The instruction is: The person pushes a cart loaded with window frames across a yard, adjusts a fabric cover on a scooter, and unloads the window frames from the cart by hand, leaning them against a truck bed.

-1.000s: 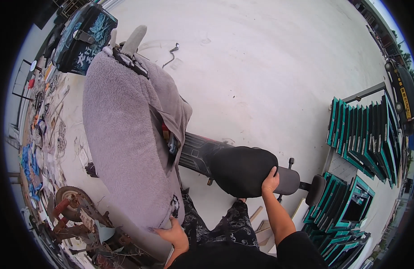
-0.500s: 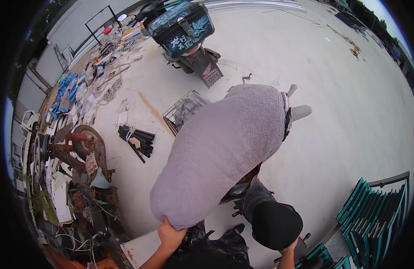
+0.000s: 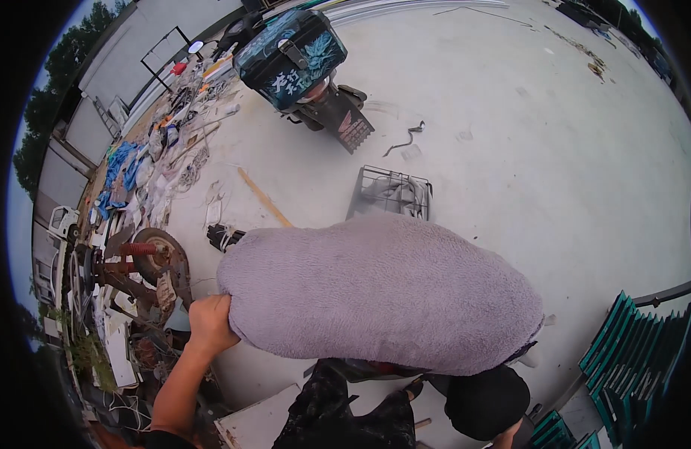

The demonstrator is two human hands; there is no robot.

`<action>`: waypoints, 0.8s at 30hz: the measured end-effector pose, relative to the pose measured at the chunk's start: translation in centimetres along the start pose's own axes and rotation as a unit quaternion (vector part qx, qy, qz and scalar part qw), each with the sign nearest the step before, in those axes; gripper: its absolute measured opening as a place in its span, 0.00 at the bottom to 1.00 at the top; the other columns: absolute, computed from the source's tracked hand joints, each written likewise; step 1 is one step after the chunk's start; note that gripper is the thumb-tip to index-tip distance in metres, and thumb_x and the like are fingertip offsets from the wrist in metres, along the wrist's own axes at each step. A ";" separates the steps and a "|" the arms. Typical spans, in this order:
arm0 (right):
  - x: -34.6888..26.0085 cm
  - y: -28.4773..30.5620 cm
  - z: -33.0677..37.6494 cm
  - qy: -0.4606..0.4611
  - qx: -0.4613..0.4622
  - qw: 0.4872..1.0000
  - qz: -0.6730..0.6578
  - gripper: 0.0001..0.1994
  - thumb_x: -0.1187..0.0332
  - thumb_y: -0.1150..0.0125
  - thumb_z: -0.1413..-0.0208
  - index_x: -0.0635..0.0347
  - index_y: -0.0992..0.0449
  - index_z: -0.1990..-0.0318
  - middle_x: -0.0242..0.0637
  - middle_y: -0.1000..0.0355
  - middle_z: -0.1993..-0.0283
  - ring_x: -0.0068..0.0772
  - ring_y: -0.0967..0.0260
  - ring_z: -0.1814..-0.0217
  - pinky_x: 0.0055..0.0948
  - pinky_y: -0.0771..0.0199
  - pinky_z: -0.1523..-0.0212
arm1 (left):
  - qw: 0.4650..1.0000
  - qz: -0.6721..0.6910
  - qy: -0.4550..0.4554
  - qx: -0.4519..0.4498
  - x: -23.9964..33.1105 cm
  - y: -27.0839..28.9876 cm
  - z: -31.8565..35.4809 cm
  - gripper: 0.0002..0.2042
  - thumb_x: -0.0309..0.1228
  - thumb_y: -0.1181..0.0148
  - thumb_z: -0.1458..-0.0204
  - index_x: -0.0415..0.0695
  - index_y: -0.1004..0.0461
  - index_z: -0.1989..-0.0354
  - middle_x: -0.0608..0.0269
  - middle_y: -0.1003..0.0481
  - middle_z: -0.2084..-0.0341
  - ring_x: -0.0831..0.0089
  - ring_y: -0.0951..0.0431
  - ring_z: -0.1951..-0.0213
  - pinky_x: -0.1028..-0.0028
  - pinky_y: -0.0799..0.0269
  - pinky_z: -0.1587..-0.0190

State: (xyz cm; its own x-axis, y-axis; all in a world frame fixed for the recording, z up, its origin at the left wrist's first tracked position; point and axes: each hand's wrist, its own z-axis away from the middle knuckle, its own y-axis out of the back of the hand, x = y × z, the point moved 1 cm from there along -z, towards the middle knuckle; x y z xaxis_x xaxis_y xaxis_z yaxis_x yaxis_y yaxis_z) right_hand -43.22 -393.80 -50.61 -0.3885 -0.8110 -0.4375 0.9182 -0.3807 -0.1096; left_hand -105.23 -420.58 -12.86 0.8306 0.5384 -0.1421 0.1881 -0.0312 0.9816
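A grey plush handlebar cover (image 3: 375,292) stretches crosswise over the front of a two-wheeler, hiding most of what is under it. My left hand (image 3: 213,323) is closed around the cover's left end. Beyond the cover sits a wire basket (image 3: 394,196) with grey cloth in it. At the lower right is a round black seat (image 3: 486,402); my right hand (image 3: 508,435) grips its rear edge, with the fingers mostly hidden. A pale grip end (image 3: 530,360) pokes out below the cover's right end. My legs in dark trousers stand left of the seat.
Ahead is a parked motorcycle with a blue-black top box (image 3: 289,60). Scrap and a rusty wheel assembly (image 3: 162,258) line the left side. Green-edged panels (image 3: 637,359) stand at the right. A wooden strip (image 3: 264,197) and a bundle of black rods (image 3: 224,236) lie on the concrete.
The plush cover has swung clockwise from a slant to nearly crosswise, and my left hand moved left and up with it. The basket shifted right. The seat and right hand moved slightly right and down.
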 end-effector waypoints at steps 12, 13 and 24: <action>0.6 -6.1 -2.3 0.021 0.003 1.000 -0.010 0.30 0.42 0.61 0.44 0.52 0.35 0.41 0.34 0.34 0.41 0.43 0.36 0.41 0.45 0.35 0.42 | 0.997 0.025 -0.067 0.021 -1.9 -1.3 -14.8 0.20 0.32 0.31 0.77 0.43 0.33 0.73 0.57 0.30 0.82 0.54 0.27 0.75 0.61 0.34 0.75; 0.7 -6.9 -2.5 0.024 0.004 1.000 -0.012 0.30 0.42 0.61 0.44 0.52 0.35 0.41 0.34 0.34 0.41 0.44 0.36 0.41 0.45 0.35 0.42 | 0.997 0.025 -0.070 0.021 -1.8 -1.3 -16.8 0.21 0.32 0.31 0.77 0.43 0.32 0.72 0.57 0.29 0.80 0.53 0.27 0.74 0.60 0.33 0.73; 2.2 -17.1 -4.1 0.053 0.013 0.998 -0.033 0.30 0.43 0.61 0.43 0.52 0.35 0.41 0.35 0.34 0.41 0.44 0.36 0.41 0.45 0.34 0.43 | 0.984 0.000 -0.163 0.068 -6.3 -5.5 -36.4 0.21 0.34 0.32 0.74 0.44 0.29 0.67 0.54 0.25 0.77 0.52 0.25 0.71 0.59 0.30 0.70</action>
State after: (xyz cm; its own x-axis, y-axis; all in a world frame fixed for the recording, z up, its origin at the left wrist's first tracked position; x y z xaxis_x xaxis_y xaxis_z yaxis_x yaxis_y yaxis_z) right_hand -59.43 -387.24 -53.39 -0.4371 -0.7320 -0.5226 0.8876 -0.4449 -0.1192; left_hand -130.58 -393.17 -12.70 0.9502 0.2410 -0.1974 0.2386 -0.1558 0.9586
